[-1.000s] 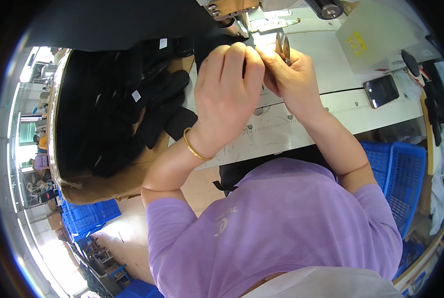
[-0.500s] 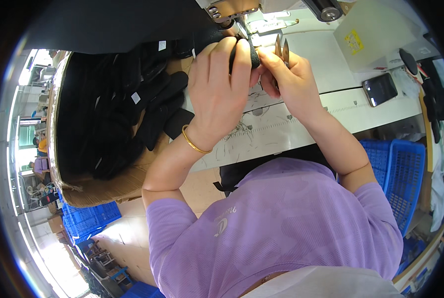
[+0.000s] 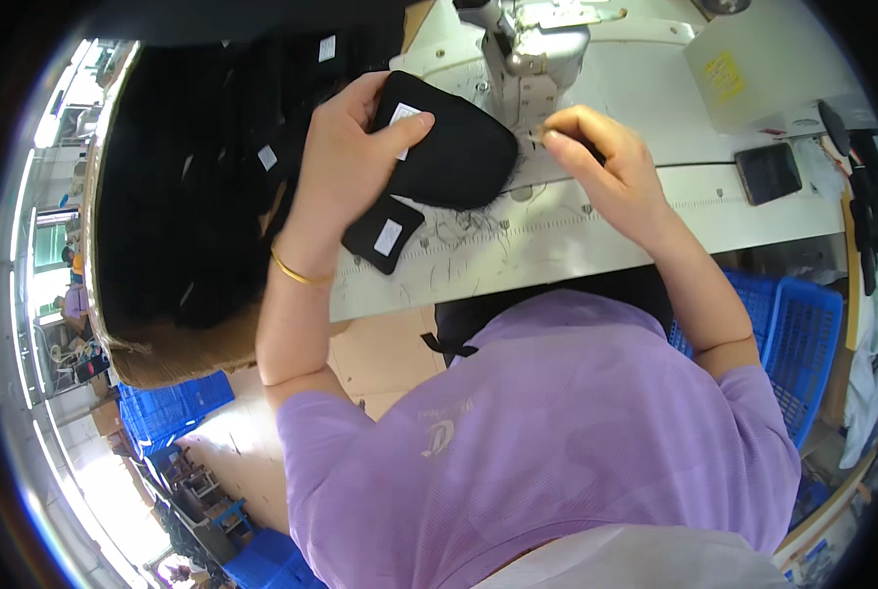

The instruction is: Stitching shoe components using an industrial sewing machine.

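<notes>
My left hand (image 3: pixel 353 147) is closed on a rounded black fabric piece (image 3: pixel 454 147), its thumb lying over a white label on the piece. Loose threads fringe the rounded right end of this piece. To the right, my right hand (image 3: pixel 611 172) has its fingers curled and thumb pressed to the fingertips, apart from the fabric; what it holds is hidden. Just beyond and between the hands stands the sewing machine's metal head and presser area (image 3: pixel 532 83). A smaller black piece (image 3: pixel 368 245) with a white label lies at the table's left edge, below the held piece.
A cardboard box (image 3: pixel 144 358) full of black pieces stands at the left. Thread scraps litter the white table (image 3: pixel 645 211). A dark phone (image 3: pixel 768 174) lies at the right, near a pale box (image 3: pixel 743 83). Blue crates (image 3: pixel 800 344) stand below on both sides.
The black piece has come away from the machine to the left, and lies spread in view. My right hand has moved slightly right; the snips seen in it before no longer show.
</notes>
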A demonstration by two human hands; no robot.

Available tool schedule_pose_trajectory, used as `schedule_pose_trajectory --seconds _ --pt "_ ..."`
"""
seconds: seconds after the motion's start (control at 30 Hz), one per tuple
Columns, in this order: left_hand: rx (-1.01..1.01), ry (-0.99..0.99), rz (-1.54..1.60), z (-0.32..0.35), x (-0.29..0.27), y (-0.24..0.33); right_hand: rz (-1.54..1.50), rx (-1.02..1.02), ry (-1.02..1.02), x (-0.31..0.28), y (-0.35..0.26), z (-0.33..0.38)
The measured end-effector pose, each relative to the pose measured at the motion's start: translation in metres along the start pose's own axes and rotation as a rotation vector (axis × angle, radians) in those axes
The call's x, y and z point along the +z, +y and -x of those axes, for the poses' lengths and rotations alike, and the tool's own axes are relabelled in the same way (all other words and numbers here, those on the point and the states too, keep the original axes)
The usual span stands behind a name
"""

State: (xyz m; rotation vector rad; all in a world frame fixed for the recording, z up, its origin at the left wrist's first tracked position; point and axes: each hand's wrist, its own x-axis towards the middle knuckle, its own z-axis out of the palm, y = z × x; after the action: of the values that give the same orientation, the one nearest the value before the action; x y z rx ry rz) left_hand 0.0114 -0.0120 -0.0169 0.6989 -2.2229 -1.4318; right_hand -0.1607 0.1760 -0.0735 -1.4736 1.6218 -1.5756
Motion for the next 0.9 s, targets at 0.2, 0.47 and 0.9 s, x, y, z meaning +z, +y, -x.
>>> schedule_pose_trajectory --seconds 0.2,0.47,0.9 --pt "-0.295 -0.465 0.354 -0.003 -0.001 -0.017 0.354 -0.140 0.026 0.011 0.016 -0.003" --pt "-0.220 -0.530 0.197 -0.006 0.012 -0.017 0.314 -0.285 -0.049 0.001 0.021 0.000" --pt "-0.249 -0.416 0.455 -0.004 0.008 -0.024 -0.601 0.435 -0.038 0.009 0.017 0.022"
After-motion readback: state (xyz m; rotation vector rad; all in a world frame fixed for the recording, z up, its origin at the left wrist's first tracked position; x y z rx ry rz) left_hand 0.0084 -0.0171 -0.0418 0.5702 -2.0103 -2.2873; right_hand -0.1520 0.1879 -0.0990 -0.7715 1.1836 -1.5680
